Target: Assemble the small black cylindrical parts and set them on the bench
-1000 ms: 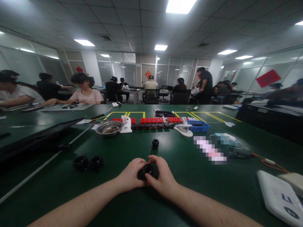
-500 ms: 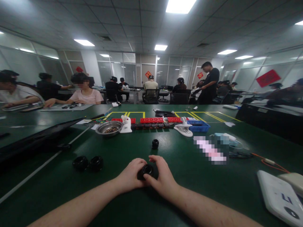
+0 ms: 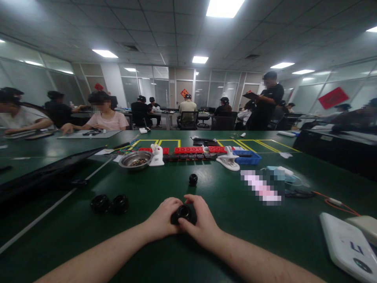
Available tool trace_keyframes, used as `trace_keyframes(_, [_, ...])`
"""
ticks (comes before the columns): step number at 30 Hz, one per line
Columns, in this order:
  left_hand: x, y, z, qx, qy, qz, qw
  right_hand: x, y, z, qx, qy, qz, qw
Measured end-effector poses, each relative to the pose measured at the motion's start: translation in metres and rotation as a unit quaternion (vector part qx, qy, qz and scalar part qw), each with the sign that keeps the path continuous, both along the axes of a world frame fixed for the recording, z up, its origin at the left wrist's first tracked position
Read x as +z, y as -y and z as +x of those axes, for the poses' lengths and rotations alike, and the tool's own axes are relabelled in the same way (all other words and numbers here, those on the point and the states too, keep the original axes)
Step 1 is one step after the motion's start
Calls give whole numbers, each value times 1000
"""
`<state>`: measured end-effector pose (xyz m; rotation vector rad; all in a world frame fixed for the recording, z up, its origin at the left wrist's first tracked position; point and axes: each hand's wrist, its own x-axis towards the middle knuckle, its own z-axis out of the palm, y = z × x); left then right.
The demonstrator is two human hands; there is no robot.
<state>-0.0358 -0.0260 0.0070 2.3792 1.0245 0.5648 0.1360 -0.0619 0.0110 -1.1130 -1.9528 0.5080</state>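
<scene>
Both my hands meet low in the middle of the green table point(image 3: 235, 204). My left hand point(image 3: 161, 220) and my right hand point(image 3: 202, 224) together grip a small black round part point(image 3: 183, 213), its ring-shaped opening facing up toward me. The fingers wrap its sides and hide its lower half. A similar black round part point(image 3: 193, 179) stands alone a little farther away. Two more black ring parts point(image 3: 100, 203) point(image 3: 119, 204) lie side by side to the left.
A metal bowl point(image 3: 135, 159), white holders point(image 3: 157, 155) point(image 3: 229, 159), red and black blocks point(image 3: 188, 150) and a blue tray point(image 3: 247, 157) stand across the table's middle. A white device point(image 3: 347, 245) lies at right. People sit at far tables; one stands at back right.
My hands stay on the black part with only slight finger shifts. The standing person at the back has moved to the right.
</scene>
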Motion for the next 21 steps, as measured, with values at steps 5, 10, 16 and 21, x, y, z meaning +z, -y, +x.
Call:
trace_keyframes(5, [-3, -1, 0, -8, 4, 19, 1000, -1, 0, 2, 34, 10, 6, 999])
trace_keyframes(10, [-1, -1, 0, -6, -8, 15, 1000, -1, 1, 3, 28, 3, 10, 1000])
trace_keyframes(16, [3, 1, 1, -9, 0, 12, 1000, 0, 0, 0, -6, 0, 9, 1000])
trace_keyframes(21, [-3, -2, 0, 0, 1, 12, 1000, 0, 1, 2, 38, 13, 15, 999])
